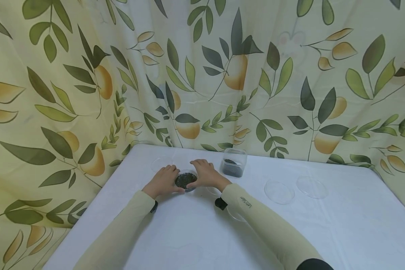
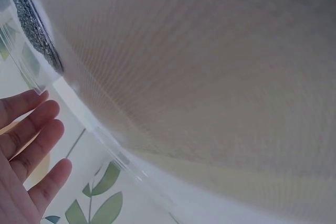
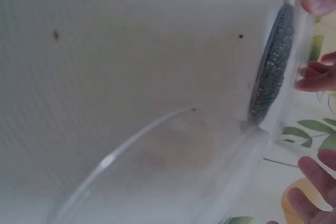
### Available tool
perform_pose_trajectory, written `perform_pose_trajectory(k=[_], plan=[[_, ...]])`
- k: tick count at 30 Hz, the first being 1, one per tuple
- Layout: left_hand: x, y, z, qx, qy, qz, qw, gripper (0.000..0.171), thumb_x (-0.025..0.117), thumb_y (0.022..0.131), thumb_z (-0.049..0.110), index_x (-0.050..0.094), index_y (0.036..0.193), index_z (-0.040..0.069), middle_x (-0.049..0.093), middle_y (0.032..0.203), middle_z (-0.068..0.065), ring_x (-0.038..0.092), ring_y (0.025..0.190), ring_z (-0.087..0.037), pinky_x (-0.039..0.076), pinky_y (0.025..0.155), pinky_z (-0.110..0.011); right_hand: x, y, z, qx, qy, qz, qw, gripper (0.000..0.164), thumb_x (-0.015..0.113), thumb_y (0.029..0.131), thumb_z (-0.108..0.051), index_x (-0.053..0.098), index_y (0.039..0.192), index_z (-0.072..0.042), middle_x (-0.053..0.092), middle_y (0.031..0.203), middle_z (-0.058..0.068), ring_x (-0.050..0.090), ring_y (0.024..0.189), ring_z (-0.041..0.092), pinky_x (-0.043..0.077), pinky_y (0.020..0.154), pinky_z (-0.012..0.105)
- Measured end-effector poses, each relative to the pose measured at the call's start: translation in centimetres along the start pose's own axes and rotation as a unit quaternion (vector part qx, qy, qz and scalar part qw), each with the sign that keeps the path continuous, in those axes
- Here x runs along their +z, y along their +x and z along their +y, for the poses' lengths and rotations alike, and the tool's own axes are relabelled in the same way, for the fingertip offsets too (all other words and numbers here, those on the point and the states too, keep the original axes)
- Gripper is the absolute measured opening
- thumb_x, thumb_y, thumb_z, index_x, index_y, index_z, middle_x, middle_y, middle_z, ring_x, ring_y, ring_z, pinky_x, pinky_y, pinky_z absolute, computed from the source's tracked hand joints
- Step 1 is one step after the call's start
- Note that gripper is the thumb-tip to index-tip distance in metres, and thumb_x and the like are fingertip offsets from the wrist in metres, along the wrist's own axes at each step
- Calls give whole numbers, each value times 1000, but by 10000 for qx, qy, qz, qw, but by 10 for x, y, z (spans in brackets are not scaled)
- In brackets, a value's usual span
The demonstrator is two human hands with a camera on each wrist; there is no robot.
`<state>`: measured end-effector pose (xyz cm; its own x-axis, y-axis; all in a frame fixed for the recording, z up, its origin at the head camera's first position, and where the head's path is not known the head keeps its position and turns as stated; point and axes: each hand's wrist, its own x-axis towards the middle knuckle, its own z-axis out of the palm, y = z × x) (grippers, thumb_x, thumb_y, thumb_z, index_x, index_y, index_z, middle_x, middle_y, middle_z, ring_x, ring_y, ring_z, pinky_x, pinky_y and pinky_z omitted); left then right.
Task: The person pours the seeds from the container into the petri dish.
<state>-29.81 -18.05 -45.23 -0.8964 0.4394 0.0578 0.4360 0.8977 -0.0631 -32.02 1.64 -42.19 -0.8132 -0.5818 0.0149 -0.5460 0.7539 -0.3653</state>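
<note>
A round clear petri dish [image 1: 186, 180] filled with dark speckled grains sits near the left-back part of the white table. From its left side my left hand [image 1: 164, 182] holds the rim between thumb and fingers; in the left wrist view the index fingertip meets a clear edge while the other fingers stand loosely extended. My right hand [image 1: 207, 175] spans the opposite side, thumb at the near rim, fingers at the far one. The dark grains [image 3: 273, 66] show side-on in the right wrist view. Whether a separate lid is on the dish, I cannot tell.
Behind the right hand stands a clear square tub [image 1: 233, 163] part filled with dark grains. Clear round pieces lie about: one at right [image 1: 279, 193], another beside it [image 1: 312, 187], one at far left [image 1: 161, 164], others partly under the right forearm. A leaf-patterned curtain [image 1: 202, 75] borders the table.
</note>
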Motion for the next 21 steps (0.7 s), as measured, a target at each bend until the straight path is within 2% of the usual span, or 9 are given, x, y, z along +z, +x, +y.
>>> perform_pose_trajectory(k=[10,21], plan=[[-1,0,0,-2,29,-33,10000,82,63,73,67,55,124,3,55,113,-9,52,103,-23,45,92,-42,16,11,7,76,-413,-263,9988,93,76,69,-56,41,140,-9,43,143,10,35,134,33,32,105,56],[0,-1,-1,77,-20,-14,10000,81,63,74,66,54,124,3,54,113,-9,51,104,-23,43,93,-41,21,11,5,-67,-1000,-357,9943,90,72,70,-62,44,138,-8,47,139,10,39,131,30,33,104,55]])
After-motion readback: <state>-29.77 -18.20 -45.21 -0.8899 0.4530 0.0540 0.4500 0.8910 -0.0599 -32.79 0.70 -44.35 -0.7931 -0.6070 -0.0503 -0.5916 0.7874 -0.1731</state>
